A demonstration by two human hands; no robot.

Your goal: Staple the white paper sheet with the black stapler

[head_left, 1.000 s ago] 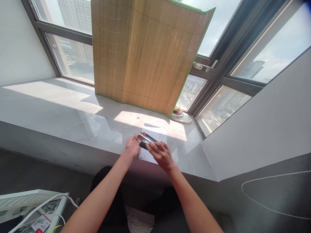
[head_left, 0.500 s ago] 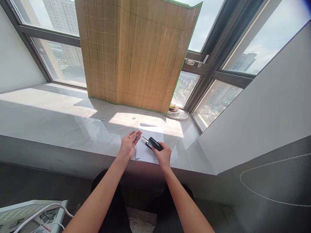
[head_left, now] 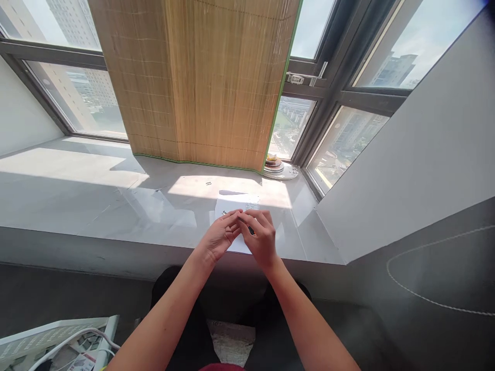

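Observation:
My left hand (head_left: 221, 236) is turned palm up, fingers bent and fingertips pressed together with those of my right hand (head_left: 260, 237). Between the fingertips is a small dark grey strip, which looks like a strip of staples (head_left: 240, 219), mostly covered by the fingers. Behind and below my hands a black stapler (head_left: 251, 230) lies over the white paper (head_left: 232, 200). Only a bit of its black body and its metal tip show; my right hand hides the rest. Printed or written marks run along the paper's right side.
On the sunlit white windowsill (head_left: 96, 201) lie two tiny dark strips (head_left: 209, 183). A bamboo blind (head_left: 201, 93) hangs before the window. Stacked plates (head_left: 274, 167) stand in the far right corner. A white plastic basket (head_left: 77, 330) with a cable is on the lower left.
My right hand has let go of the stapler and moved to the left hand's fingertips, where both meet at the small strip. The view has shifted slightly.

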